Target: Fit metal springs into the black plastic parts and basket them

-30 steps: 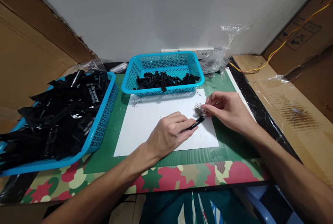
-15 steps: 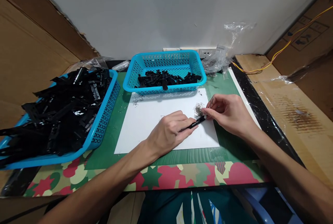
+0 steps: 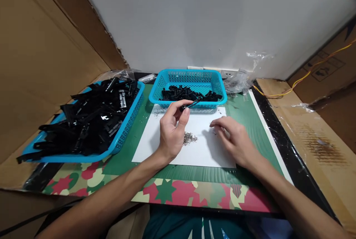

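Note:
My left hand is raised over a white sheet, gripping a slender black plastic part between thumb and fingers, its far end tilted up to the right. Lower down, my right hand hovers at the sheet's right side with thumb and fingertips drawn together. Anything between those fingertips is too small to make out. Just right of my left wrist lies a heap of tiny metal wire pieces. A few more small bits show beside my right fingertips.
A blue basket heaped with black plastic parts stands at the left. Behind the sheet is another blue basket holding smaller black pieces. A clear plastic bag, wall socket and yellow cable are at the back right.
My left hand has lifted the black part off the sheet, away from my right hand. The wire heap beside my left wrist has come into sight. The view has shifted slightly.

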`<action>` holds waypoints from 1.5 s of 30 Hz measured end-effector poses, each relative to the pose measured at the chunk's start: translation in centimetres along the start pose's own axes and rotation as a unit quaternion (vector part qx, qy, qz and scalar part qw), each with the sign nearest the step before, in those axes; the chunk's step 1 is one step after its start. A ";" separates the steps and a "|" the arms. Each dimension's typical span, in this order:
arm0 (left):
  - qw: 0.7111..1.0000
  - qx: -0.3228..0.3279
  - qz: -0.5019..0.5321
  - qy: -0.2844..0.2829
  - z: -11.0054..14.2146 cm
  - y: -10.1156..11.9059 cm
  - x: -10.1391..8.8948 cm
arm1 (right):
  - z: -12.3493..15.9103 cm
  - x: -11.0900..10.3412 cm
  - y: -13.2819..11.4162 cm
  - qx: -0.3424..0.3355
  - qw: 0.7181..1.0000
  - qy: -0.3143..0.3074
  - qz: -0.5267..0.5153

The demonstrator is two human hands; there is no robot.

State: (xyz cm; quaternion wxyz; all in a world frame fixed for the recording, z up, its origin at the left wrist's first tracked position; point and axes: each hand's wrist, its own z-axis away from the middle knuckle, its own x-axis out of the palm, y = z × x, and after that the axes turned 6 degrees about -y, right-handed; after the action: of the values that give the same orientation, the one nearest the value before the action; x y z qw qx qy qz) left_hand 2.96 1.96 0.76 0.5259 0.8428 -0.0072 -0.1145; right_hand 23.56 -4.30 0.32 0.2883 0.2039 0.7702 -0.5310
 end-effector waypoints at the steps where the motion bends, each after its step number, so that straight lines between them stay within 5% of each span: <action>1: 1.000 -0.005 0.011 0.002 0.0 -0.1 0.0 | 0.0 0.7 -0.2 -0.012 0.999 -0.029 0.030; 6: 1.000 0.004 0.014 -0.017 0.2 -0.1 0.2 | -0.4 3.1 -0.8 -0.013 0.994 -0.072 0.081; 16: 0.998 0.034 -0.026 -0.044 0.4 0.4 0.2 | -1.1 4.2 -0.8 -0.021 0.991 -0.096 0.090; 28: 0.997 0.032 -0.030 -0.063 0.3 0.6 0.0 | -0.6 2.3 -1.6 0.014 0.998 -0.044 -0.050; 36: 0.997 0.027 -0.030 -0.064 0.2 0.4 0.0 | -0.3 0.9 -1.6 -0.065 0.993 -0.093 0.035; 45: 0.993 0.016 -0.035 -0.112 0.1 0.8 -0.2 | -0.4 0.4 -1.0 0.058 0.979 -0.047 -0.192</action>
State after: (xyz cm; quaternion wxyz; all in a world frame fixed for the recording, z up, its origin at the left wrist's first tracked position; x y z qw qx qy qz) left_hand 2.82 1.57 1.44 0.5042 0.8325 -0.0380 -0.2265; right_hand 22.55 -4.31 0.85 0.2042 0.0433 0.7488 -0.6291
